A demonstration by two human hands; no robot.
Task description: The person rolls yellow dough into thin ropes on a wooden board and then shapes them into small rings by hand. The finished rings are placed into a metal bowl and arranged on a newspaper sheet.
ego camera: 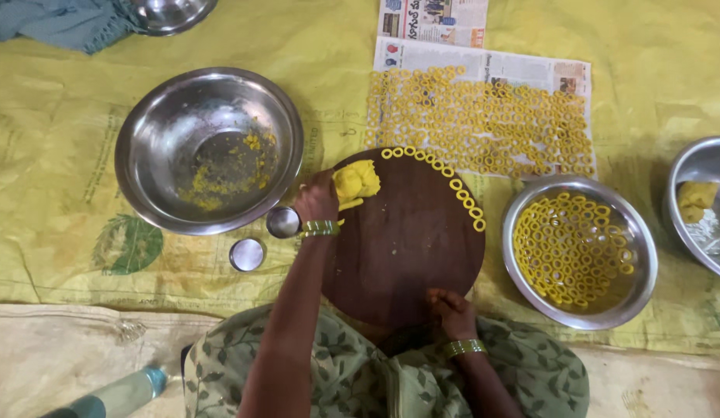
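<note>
**Pinching dough for the next ring**

The left hand (pixel 317 200) has its grip closed on the yellow dough lump (pixel 357 180) at the far left edge of the round wooden board (pixel 402 240). The right hand (pixel 450 308) rests loosely curled at the near edge — I cannot tell whether it holds anything. Judging by this, the next move calls for rolling a small piece. Beyond the lump, printed newspaper sheets (pixel 484 66) carry rows of dough rings (pixel 484 124); a yellow printed sack sheet (pixel 58 193) lies under everything.
</note>
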